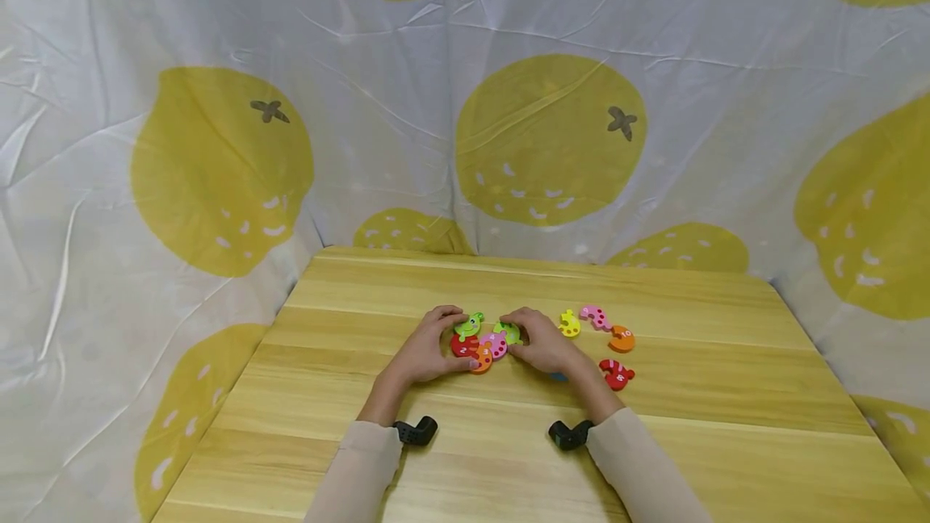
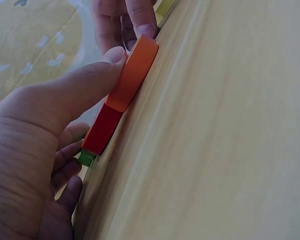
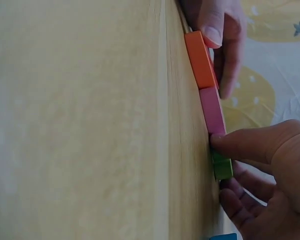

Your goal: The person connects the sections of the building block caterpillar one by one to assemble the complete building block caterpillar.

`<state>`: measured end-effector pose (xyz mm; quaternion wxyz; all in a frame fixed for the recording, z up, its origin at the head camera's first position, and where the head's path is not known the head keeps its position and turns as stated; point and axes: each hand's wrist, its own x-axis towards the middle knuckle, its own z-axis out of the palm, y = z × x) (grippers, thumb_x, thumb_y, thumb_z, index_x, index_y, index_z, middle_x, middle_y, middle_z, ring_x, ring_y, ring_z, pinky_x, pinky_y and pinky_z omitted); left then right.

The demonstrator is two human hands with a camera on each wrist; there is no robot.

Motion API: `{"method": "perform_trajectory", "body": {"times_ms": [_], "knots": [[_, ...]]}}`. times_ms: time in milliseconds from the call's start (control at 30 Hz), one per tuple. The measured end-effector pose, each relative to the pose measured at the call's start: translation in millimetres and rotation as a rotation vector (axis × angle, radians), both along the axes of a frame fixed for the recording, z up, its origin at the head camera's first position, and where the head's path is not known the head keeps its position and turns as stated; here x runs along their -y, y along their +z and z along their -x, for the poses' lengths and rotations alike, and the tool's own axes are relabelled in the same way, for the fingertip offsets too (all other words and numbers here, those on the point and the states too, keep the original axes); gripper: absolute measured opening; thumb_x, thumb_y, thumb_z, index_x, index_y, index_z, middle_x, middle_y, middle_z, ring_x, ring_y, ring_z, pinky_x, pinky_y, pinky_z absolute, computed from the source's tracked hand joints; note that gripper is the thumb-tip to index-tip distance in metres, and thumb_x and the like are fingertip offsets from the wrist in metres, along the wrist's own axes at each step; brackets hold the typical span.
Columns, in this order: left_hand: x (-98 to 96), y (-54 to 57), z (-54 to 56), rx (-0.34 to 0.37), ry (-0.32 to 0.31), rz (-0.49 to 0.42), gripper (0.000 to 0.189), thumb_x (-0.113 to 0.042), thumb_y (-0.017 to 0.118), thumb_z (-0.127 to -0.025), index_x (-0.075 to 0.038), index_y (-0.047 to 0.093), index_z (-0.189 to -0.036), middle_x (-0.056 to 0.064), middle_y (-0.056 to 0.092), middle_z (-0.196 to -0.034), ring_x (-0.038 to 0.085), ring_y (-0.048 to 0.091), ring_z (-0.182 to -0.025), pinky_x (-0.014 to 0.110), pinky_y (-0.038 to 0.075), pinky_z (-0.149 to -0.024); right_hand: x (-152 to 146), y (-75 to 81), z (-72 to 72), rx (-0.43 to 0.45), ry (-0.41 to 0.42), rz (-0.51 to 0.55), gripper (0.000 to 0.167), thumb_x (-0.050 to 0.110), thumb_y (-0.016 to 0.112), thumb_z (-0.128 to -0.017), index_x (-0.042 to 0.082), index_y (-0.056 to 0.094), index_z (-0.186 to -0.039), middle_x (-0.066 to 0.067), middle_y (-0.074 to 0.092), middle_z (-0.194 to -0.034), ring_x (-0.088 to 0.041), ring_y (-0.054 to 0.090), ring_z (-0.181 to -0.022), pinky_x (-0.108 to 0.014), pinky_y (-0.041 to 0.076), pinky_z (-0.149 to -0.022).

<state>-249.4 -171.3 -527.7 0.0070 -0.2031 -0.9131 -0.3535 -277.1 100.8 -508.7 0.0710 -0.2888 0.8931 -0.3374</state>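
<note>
Several numbered wooden puzzle pieces form a curved row on the table between the hands. It runs from a green face piece [image 1: 471, 324] through a red piece [image 1: 462, 345] marked 2 and an orange piece [image 1: 483, 360] marked 3 to a pink piece [image 1: 496, 344]. My left hand [image 1: 425, 352] holds this row from the left, its thumb against the orange piece's edge [image 2: 134, 75] and its fingers by the green face piece. At the row's right end my right hand [image 1: 543, 343] pinches a green puzzle piece [image 1: 511, 332] beside the pink one.
Loose on the table [image 1: 690, 450], to the right, lie a yellow piece [image 1: 570, 324], a pink piece [image 1: 596, 316], an orange piece [image 1: 622, 338] marked 10 and a red piece [image 1: 617, 376]. A blue piece [image 1: 558, 376] is mostly hidden under the right wrist. Lemon-print cloth [image 1: 407, 135] hangs behind.
</note>
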Motion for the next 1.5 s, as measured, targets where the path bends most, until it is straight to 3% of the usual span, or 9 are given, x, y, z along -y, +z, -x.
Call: {"method": "perform_trajectory", "body": {"times_ms": [367, 533, 767, 1167, 1500], "knots": [[-2.9, 2.2, 0.4, 0.016, -0.020, 0.004, 0.089, -0.055, 0.086, -0.078, -0.015, 0.054, -0.151, 0.000, 0.044, -0.161, 0.028, 0.034, -0.154, 0.054, 0.032, -0.124, -4, 2.6, -2.0, 0.009, -0.037, 0.019, 0.055, 0.015, 0.077, -0.092, 0.004, 0.059, -0.143, -0.012, 0.060, -0.139, -0.028, 0.059, -0.123, -0.049, 0.048, -0.108], [-1.4, 1.3, -1.4, 0.033, -0.020, 0.004, 0.089, -0.055, 0.086, -0.077, -0.015, 0.054, -0.150, 0.001, 0.044, -0.160, 0.029, 0.035, -0.153, 0.054, 0.032, -0.124, -12, 5.0, -11.1, 0.016, -0.043, 0.060, 0.057, 0.018, 0.076, -0.093, 0.005, 0.056, -0.145, -0.011, 0.060, -0.141, -0.031, 0.058, -0.129, -0.051, 0.046, -0.112], [0.3, 0.8, -1.2, 0.013, -0.012, -0.009, 0.088, -0.053, 0.087, -0.077, -0.014, 0.055, -0.150, -0.001, 0.045, -0.160, 0.028, 0.035, -0.153, 0.053, 0.031, -0.124, -27, 14.3, -21.5, -0.046, -0.064, 0.102, 0.055, 0.018, 0.074, -0.095, 0.003, 0.056, -0.145, -0.014, 0.058, -0.141, -0.038, 0.058, -0.127, -0.055, 0.049, -0.108], [-0.1, -2.6, 1.5, 0.004, -0.019, 0.001, 0.088, -0.055, 0.086, -0.078, -0.014, 0.055, -0.149, -0.001, 0.046, -0.159, 0.029, 0.036, -0.152, 0.053, 0.031, -0.124, -57, 13.6, -37.3, -0.088, -0.192, 0.049, 0.065, 0.038, 0.079, -0.092, 0.006, 0.058, -0.144, -0.012, 0.060, -0.141, -0.034, 0.059, -0.124, -0.055, 0.051, -0.104], [-1.3, -3.1, 1.7, 0.024, 0.005, 0.017, 0.096, -0.056, 0.087, -0.076, -0.016, 0.048, -0.154, 0.004, 0.042, -0.162, 0.030, 0.035, -0.153, 0.053, 0.030, -0.125, -81, 11.8, -55.1, -0.084, -0.271, 0.009, 0.068, 0.036, 0.089, -0.081, 0.004, 0.064, -0.136, -0.019, 0.061, -0.138, -0.033, 0.063, -0.116, -0.053, 0.054, -0.099]]}}
